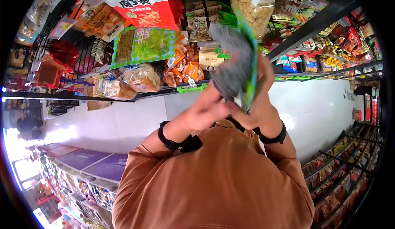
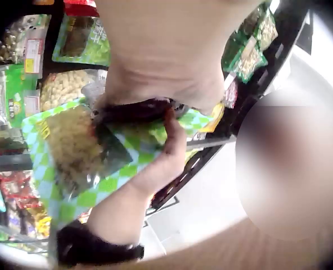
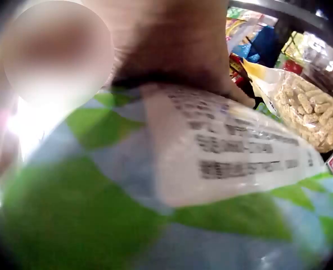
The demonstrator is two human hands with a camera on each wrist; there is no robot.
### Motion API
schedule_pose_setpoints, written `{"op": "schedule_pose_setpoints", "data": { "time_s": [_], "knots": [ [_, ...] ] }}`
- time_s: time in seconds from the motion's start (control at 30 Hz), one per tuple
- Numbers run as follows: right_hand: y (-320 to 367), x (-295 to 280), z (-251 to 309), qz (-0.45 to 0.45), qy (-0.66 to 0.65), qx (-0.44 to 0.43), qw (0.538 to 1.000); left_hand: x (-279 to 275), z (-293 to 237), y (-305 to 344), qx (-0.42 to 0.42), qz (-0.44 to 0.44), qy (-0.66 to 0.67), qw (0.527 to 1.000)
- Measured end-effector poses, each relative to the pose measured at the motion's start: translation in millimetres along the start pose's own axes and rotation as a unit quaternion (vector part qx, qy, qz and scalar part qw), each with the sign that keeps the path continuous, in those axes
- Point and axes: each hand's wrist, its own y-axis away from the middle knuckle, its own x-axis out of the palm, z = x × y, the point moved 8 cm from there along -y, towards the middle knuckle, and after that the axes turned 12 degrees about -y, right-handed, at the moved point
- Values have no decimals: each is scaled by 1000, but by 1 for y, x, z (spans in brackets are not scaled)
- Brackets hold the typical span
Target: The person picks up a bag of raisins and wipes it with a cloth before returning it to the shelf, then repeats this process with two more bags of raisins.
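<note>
A green-and-blue checked bag (image 1: 252,70) is held up in front of the chest, seen nearly edge-on in the head view. My right hand (image 1: 263,99) grips it from the right. Against its left side is a blurred dark grey item (image 1: 232,70), with my left hand (image 1: 205,109) around its lower end. In the left wrist view the bag (image 2: 121,183) shows a clear window with pale brown contents; my right thumb lies by the dark item (image 2: 135,111). The right wrist view shows checked film (image 3: 88,214) and a white printed label (image 3: 239,152).
Snack packets crowd the rack ahead, including a red-and-white bag (image 1: 148,6), another checked bag (image 1: 144,46) and a peanut-like snack bag (image 1: 251,11). A black shelf bar (image 1: 312,27) slopes at the right. Below the rack lies white floor (image 1: 140,116); more shelves stand behind on both sides.
</note>
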Motion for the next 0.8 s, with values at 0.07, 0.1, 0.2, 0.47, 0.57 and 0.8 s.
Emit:
{"op": "schedule_pose_setpoints", "data": {
  "time_s": [0.07,0.1,0.2,0.47,0.57,0.8],
  "knots": [
    [-8,-24,15,12,-38,-85,996,27,-1,-2,48,130,-230,963],
    [-8,-30,14,21,-79,-60,995,37,1,-5,43,132,-239,961],
    [2,-48,16,83,-25,-99,991,53,12,-14,-33,55,-152,986],
    [56,-87,14,185,76,-111,973,78,47,-54,-143,-192,196,951],
    [71,-119,14,213,140,-145,956,111,64,-62,-141,-181,214,950],
    [63,-190,19,88,34,-116,989,161,109,-56,-128,-79,-1,989]
  ]
}}
